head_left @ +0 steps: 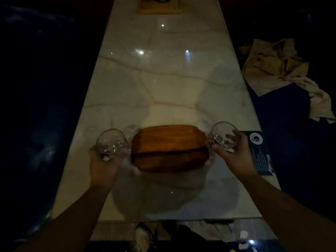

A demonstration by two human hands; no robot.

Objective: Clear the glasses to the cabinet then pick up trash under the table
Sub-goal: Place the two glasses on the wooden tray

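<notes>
The scene is dim. My left hand grips a clear round glass from below, left of a wooden tray on the pale marble table. My right hand holds a second clear glass at the tray's right end. Both glasses tilt their mouths toward me and look empty. A third faint glass shape stands by the tray's far left corner. Small white scraps of trash lie on the floor at the table's near right end.
A dark printed card lies on the table's right edge. A crumpled beige cloth rests on the blue seat to the right. A wooden holder stands at the far end. Dark blue seating flanks both sides. My shoe shows below the table edge.
</notes>
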